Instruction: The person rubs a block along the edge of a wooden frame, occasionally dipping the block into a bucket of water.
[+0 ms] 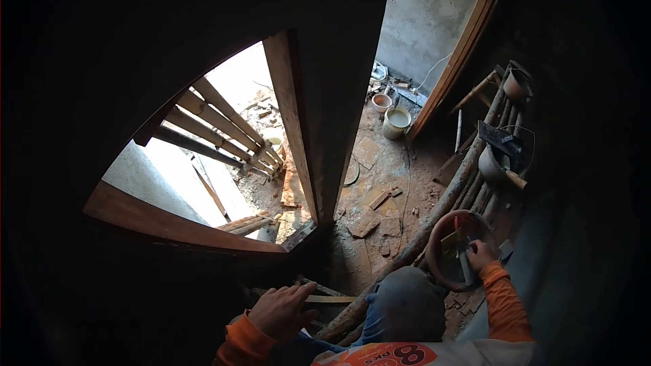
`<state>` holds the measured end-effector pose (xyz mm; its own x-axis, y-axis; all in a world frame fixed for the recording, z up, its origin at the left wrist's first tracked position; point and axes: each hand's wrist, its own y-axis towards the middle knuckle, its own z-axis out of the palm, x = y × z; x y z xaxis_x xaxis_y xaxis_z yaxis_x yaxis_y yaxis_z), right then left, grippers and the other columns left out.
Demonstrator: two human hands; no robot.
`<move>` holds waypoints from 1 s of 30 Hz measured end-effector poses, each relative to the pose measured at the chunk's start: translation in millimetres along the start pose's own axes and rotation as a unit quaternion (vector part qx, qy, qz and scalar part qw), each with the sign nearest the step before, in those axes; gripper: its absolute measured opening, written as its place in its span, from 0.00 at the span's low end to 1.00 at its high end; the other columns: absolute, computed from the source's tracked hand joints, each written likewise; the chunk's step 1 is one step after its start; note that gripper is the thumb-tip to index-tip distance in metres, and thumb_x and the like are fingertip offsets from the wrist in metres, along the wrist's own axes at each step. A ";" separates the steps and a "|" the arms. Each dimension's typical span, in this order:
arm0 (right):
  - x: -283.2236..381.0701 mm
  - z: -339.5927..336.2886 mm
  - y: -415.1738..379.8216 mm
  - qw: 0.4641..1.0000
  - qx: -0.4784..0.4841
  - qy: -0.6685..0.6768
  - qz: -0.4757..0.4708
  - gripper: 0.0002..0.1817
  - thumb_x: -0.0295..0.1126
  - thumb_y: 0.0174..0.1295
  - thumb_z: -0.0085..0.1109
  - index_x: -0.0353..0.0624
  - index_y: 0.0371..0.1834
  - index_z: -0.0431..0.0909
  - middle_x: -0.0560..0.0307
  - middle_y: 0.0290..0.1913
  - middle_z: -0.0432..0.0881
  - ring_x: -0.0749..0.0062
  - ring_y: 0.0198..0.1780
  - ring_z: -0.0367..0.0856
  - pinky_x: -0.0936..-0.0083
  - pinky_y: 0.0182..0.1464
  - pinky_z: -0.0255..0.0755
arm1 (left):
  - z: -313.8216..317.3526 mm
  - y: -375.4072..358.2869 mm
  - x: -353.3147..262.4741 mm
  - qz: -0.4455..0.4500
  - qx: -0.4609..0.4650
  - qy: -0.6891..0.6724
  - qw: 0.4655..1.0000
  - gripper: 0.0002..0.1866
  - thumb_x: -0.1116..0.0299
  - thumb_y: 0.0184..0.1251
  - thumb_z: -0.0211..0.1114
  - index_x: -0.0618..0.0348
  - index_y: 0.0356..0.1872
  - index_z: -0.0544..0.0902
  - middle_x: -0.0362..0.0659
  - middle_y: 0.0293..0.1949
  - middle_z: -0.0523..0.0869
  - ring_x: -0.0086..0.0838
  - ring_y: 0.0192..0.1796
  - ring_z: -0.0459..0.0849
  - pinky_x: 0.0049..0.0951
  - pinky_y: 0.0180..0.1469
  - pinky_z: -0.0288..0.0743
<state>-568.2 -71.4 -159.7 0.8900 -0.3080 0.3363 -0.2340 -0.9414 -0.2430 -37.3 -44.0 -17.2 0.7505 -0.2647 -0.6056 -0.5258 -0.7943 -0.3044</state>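
Note:
My right hand [483,256] is closed over the rim side of a round brown basin [435,268]. It appears to grip a flat grey tool [468,268] that points down into the basin; its handle is hidden in the hand. Inside the basin lie a yellowish piece [449,244] and something red [456,224]. My left hand [281,306] is at the lower middle, fingers nearly straight and thumb below. A thin light-coloured strip [333,299] runs out from between fingers and thumb, level and pointing right.
Bamboo poles [451,183] form a raised platform beneath me. A bucket [491,166] with a dark tool across it and another bucket [517,86] stand along it. Below, the rubble-strewn floor [369,193] holds a pail of pale liquid [397,122]. A wooden window frame [291,122] is at left.

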 end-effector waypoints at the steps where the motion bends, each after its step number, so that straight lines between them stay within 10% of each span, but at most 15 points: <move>1: 6.1 1.7 2.1 0.998 0.025 -0.048 0.038 0.16 0.29 0.54 0.56 0.38 0.46 0.74 0.41 0.44 0.77 0.49 0.45 0.76 0.64 0.49 0.70 | 2.4 3.5 0.2 0.001 -0.002 0.003 1.000 0.29 0.55 0.60 0.58 0.58 0.59 0.66 0.50 0.45 0.80 0.41 0.47 0.80 0.38 0.48 0.70; 8: 16.7 13.8 -14.6 0.992 -0.015 -0.122 0.005 0.19 0.29 0.53 0.57 0.42 0.49 0.71 0.41 0.47 0.70 0.48 0.52 0.68 0.59 0.57 0.63 | 9.2 14.9 -5.7 0.003 -0.005 -0.011 1.000 0.29 0.53 0.60 0.58 0.58 0.58 0.66 0.50 0.50 0.79 0.42 0.50 0.79 0.39 0.49 0.71; 12: -15.7 30.8 4.0 0.962 -0.079 -0.163 0.204 0.20 0.37 0.58 0.52 0.38 0.52 0.71 0.46 0.52 0.73 0.52 0.56 0.68 0.58 0.56 0.64 | 14.6 23.5 0.6 0.012 -0.011 -0.004 1.000 0.28 0.53 0.60 0.58 0.58 0.58 0.67 0.51 0.50 0.78 0.43 0.50 0.79 0.40 0.49 0.72; 14: -0.4 4.3 28.1 0.939 0.104 -0.315 0.090 0.20 0.39 0.61 0.50 0.35 0.50 0.73 0.40 0.48 0.78 0.53 0.53 0.73 0.58 0.54 0.67 | 12.9 29.3 -2.3 0.013 -0.011 -0.010 1.000 0.28 0.55 0.59 0.60 0.60 0.57 0.68 0.51 0.47 0.80 0.43 0.47 0.80 0.39 0.47 0.73; 16: 23.8 -8.4 39.8 0.919 -0.007 0.092 0.384 0.19 0.39 0.62 0.48 0.34 0.45 0.77 0.38 0.46 0.79 0.50 0.51 0.77 0.59 0.51 0.71 | 12.4 31.6 -2.3 0.012 -0.010 -0.015 1.000 0.29 0.56 0.57 0.63 0.61 0.56 0.69 0.52 0.44 0.81 0.42 0.44 0.82 0.37 0.45 0.75; 20: -157.2 131.0 152.6 0.961 0.135 -0.195 0.140 0.18 0.35 0.61 0.46 0.37 0.49 0.76 0.37 0.50 0.76 0.50 0.55 0.74 0.63 0.52 0.71 | 13.5 28.0 -0.2 0.008 -0.001 -0.007 1.000 0.29 0.55 0.58 0.61 0.60 0.56 0.68 0.52 0.45 0.80 0.44 0.45 0.81 0.38 0.45 0.75; 21: -77.6 75.7 101.1 0.972 0.073 -0.126 0.183 0.18 0.36 0.62 0.44 0.37 0.49 0.76 0.33 0.50 0.75 0.48 0.56 0.73 0.63 0.54 0.69 | 14.5 27.4 -0.5 0.001 0.007 -0.018 1.000 0.29 0.53 0.57 0.60 0.59 0.56 0.68 0.52 0.48 0.79 0.46 0.48 0.79 0.41 0.47 0.74; 25: -128.6 81.6 108.2 0.976 0.108 -0.187 0.033 0.20 0.37 0.62 0.42 0.41 0.52 0.75 0.39 0.51 0.76 0.51 0.51 0.77 0.63 0.55 0.69 | 10.9 26.7 1.5 -0.040 0.025 -0.034 0.998 0.29 0.53 0.58 0.60 0.59 0.56 0.67 0.53 0.49 0.79 0.46 0.48 0.79 0.40 0.47 0.75; 30: -51.3 1.6 41.5 0.980 0.111 -0.010 0.167 0.23 0.40 0.53 0.55 0.39 0.51 0.74 0.38 0.51 0.76 0.53 0.54 0.74 0.65 0.55 0.68 | 11.3 34.8 4.5 -0.024 0.055 -0.024 0.998 0.29 0.52 0.59 0.58 0.59 0.57 0.67 0.52 0.49 0.79 0.46 0.49 0.79 0.40 0.48 0.73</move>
<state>-622.9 -94.4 -188.5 0.7870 -0.5881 0.1864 -0.4241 -0.7352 -0.5287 -56.7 -66.6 -38.8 0.7568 -0.1999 -0.6224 -0.5332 -0.7396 -0.4107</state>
